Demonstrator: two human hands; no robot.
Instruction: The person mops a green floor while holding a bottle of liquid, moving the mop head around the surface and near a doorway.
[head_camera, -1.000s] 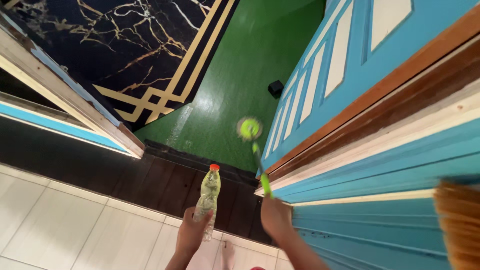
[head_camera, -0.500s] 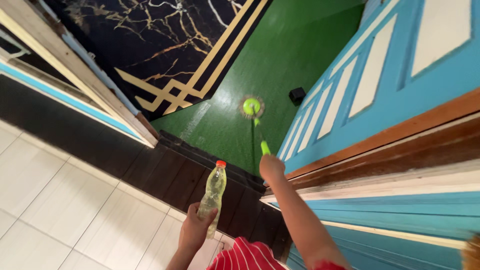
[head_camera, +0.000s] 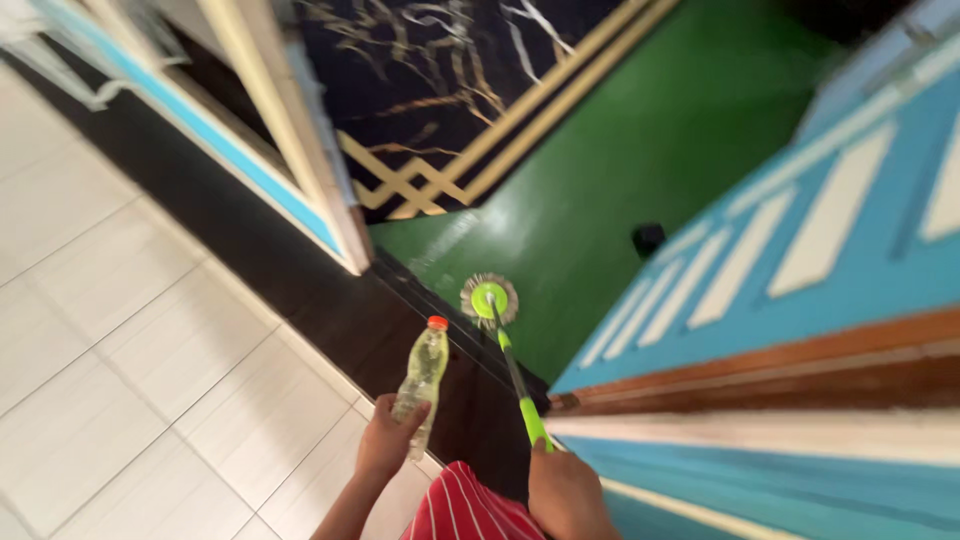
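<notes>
My left hand (head_camera: 385, 443) grips a clear plastic bottle (head_camera: 422, 378) with a red cap, held upright over the white tiles. My right hand (head_camera: 562, 490) holds the green handle of a mop (head_camera: 516, 376). The mop's round green head with grey fringe (head_camera: 489, 299) rests on the green floor just past the dark threshold. A red and white striped garment (head_camera: 468, 508) shows at the bottom edge between my arms.
A blue door with white panels (head_camera: 800, 240) stands open on the right beside a wooden door frame (head_camera: 760, 375). A dark marble-patterned mat with gold lines (head_camera: 470, 110) lies beyond. A small black object (head_camera: 648, 238) sits by the door. White tiles (head_camera: 130, 370) cover the near floor.
The mop head has been pulled back toward the threshold. My right hand has dropped lower and nearer. The view has swung to the left, and the bottle stays in my left hand.
</notes>
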